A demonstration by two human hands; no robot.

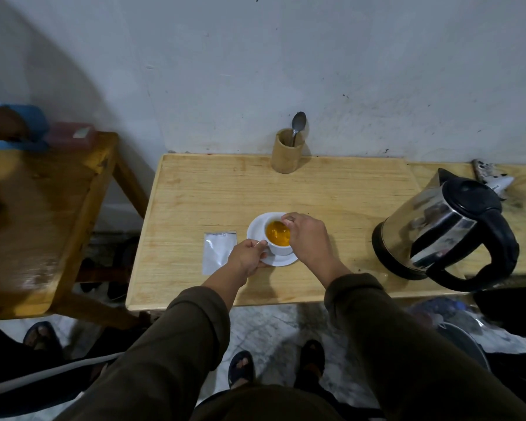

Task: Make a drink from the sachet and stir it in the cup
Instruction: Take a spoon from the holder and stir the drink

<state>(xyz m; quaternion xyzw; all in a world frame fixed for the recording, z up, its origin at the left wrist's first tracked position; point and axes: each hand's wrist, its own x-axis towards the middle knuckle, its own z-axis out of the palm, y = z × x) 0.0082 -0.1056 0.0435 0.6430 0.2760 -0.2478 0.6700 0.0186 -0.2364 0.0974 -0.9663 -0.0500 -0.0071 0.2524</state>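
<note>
Kettle (444, 229) blocks right; bare table (331, 189) behind cup (278, 238).

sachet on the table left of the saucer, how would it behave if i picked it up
The sachet lies flat and thin on the table, so it is probably very light and floppy, likely bending in the fingers. Its silvery, shiny face suggests foil or plastic, possibly slippery. Lying flush with the wood, it may need sliding or an edge lifted first.

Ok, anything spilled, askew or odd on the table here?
Nothing stands out. The cup sits on its saucer with orange liquid inside and no visible spill; the sachet lies flat beside it, and the kettle stands upright.
</note>
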